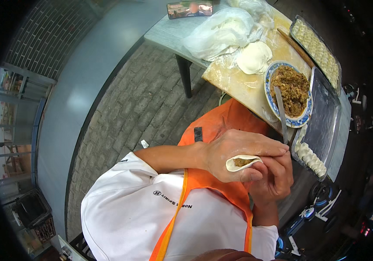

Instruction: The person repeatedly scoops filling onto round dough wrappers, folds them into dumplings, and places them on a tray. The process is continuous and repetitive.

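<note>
A round dough wrapper (230, 164) folded partway around brown minced filling (242, 162) lies in my left hand (229, 146). Its mouth is still parted, so the filling shows. My right hand (276, 176) meets the left, its fingers at the wrapper's right end. Just beyond my hands, a blue-and-white bowl (267, 85) of minced filling stands on a floury wooden board (225, 76). A flat metal spreader (281, 111) leans in it, one end reaching close to my fingertips. Stacked flat wrappers (254, 58) lie behind the bowl.
A metal tray (325, 98) right of the bowl has a row of dumplings (310, 160) along its near end. Another tray (317, 49) is full of dumplings. A rolling pin (295, 47), plastic bag (220, 32) and phone (189, 9) lie farther back. Scooters (313, 208) stand at right.
</note>
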Action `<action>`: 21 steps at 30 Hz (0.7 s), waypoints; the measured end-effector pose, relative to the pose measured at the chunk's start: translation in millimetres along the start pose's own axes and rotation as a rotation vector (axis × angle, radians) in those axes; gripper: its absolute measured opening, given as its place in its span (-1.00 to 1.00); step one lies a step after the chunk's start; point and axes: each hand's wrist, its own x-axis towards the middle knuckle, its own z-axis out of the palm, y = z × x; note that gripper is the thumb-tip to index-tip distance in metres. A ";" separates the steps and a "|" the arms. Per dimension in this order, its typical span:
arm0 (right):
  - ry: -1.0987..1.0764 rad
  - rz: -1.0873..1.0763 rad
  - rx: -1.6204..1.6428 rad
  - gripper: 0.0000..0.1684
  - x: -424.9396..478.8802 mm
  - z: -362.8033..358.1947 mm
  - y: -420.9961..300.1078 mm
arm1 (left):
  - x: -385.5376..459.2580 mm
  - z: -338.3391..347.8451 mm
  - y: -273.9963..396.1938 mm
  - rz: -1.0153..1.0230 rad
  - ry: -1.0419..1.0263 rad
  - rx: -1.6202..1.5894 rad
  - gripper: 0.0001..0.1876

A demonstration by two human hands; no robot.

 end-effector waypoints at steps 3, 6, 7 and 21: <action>0.007 -0.018 -0.014 -0.78 -0.3 2.1 1.3 | -2.8 -0.6 -1.2 0.028 0.026 0.044 -0.41; -0.003 -0.018 -0.019 -0.78 -0.1 2.9 0.9 | -5.7 -1.5 -2.1 0.047 0.040 0.077 -0.46; -0.007 -0.016 -0.026 -0.78 -0.5 2.5 0.7 | -6.2 -2.0 -2.1 0.049 0.040 0.085 -0.48; -0.047 0.056 -0.046 -0.80 -0.6 1.7 -2.9 | -12.0 -5.9 -0.9 0.101 0.075 0.214 -0.52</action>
